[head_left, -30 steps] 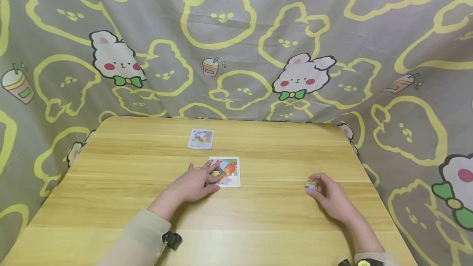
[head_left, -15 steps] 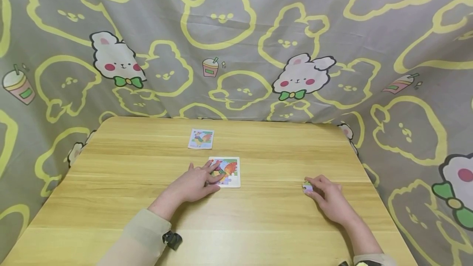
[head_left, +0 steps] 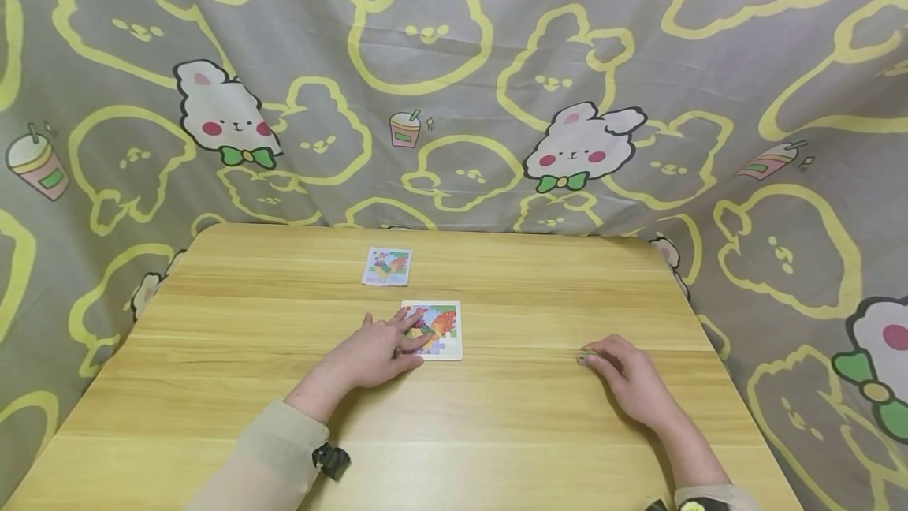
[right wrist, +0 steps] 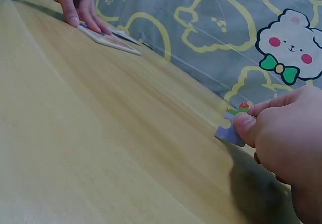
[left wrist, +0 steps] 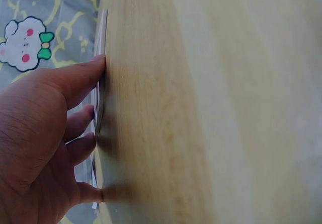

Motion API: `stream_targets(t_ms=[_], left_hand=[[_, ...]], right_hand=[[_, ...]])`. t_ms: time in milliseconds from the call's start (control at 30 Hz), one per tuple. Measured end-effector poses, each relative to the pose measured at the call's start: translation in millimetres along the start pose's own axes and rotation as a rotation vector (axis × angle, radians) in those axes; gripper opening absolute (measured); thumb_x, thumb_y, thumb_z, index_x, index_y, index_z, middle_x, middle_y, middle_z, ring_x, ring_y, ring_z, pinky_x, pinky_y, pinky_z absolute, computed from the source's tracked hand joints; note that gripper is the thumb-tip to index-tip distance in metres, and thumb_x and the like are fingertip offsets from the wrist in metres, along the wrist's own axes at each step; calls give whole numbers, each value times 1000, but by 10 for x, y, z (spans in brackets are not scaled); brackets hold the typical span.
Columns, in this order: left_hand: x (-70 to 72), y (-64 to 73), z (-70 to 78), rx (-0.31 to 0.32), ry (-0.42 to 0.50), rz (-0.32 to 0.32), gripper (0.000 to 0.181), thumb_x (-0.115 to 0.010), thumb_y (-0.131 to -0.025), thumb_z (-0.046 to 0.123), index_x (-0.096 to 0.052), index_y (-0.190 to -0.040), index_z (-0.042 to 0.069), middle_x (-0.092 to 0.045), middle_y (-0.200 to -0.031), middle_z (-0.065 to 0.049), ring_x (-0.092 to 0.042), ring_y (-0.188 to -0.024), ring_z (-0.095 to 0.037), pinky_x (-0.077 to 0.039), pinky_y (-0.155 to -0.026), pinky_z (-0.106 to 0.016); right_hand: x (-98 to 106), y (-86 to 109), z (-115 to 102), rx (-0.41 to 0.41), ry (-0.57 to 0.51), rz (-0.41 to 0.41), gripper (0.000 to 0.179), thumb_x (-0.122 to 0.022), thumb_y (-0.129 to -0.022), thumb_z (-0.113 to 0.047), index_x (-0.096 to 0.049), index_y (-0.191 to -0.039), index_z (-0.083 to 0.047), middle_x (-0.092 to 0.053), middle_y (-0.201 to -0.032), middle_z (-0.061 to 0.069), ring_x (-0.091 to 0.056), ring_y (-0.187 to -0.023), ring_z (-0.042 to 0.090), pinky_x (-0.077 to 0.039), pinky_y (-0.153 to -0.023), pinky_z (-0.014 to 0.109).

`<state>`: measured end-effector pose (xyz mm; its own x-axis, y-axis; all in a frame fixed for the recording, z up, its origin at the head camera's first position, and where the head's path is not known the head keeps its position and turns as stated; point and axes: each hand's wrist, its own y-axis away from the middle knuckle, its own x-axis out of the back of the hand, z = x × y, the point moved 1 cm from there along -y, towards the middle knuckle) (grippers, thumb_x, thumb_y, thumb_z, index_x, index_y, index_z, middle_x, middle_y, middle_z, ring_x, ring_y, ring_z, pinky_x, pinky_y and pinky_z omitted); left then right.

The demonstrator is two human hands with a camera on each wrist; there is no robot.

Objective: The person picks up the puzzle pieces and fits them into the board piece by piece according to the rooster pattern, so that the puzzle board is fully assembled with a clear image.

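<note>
A jigsaw board [head_left: 454, 350] with a colourful rooster picture and a white frame lies mid-table; a bare white patch shows at its lower right. My left hand [head_left: 376, 352] rests on its left part with spread fingers, hiding some of the picture. The left wrist view catches the board [left wrist: 101, 93] edge-on under the fingertips. Over to the right, my right hand [head_left: 634, 381] pinches a puzzle piece [head_left: 585, 356] between thumb and fingers. Seen from the right wrist, that puzzle piece [right wrist: 230, 132] is lilac with green and a red spot, held just above the table.
Behind the board lies a small card [head_left: 386, 267] with the same rooster picture. The wooden table [head_left: 525, 416] runs back to a grey patterned curtain [head_left: 468, 61], which also hangs along both sides.
The right hand has shifted slightly left and turned the puzzle piece, so it now shows nearly edge-on in the head view. The left hand and the board have stayed put.
</note>
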<state>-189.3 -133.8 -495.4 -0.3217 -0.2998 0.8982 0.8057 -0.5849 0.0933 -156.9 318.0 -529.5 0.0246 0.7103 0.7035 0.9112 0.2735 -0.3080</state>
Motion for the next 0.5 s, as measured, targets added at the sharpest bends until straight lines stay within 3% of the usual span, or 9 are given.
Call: stream_targets(t_ms=[133,367,500], left_hand=[[-13,-3,-10,-1,0,3,43,-68,-105,36,-67,-145,21,-35,-168,-10,-23,-157,-39,-14,-107,-88],[-10,0,-9,2,6,2,44,-67,-105,38,-66,-146,22,-34,-168,-9,-22,-157,-39,-13,-109,-87],[-10,0,-11,6,6,2,44,-67,-105,39,-66,-146,23,-33,-169,-7,-22,-157,-38,-13,-110,-86]], right_hand=[[-17,-46,-21,-9,1,7,15,-67,-103,-3,-77,-110,-12,-76,-104,-7,-72,-100,14,-49,-91,12],[-48,-113,-82,-14,-64,50,28,-71,-100,1,-71,-128,-2,-74,-87,-3,-68,-72,14,-53,-69,19],[-84,-151,-136,-3,-92,84,28,-74,-97,2,-74,-124,-2,-76,-89,-2,-71,-78,14,-55,-74,15]])
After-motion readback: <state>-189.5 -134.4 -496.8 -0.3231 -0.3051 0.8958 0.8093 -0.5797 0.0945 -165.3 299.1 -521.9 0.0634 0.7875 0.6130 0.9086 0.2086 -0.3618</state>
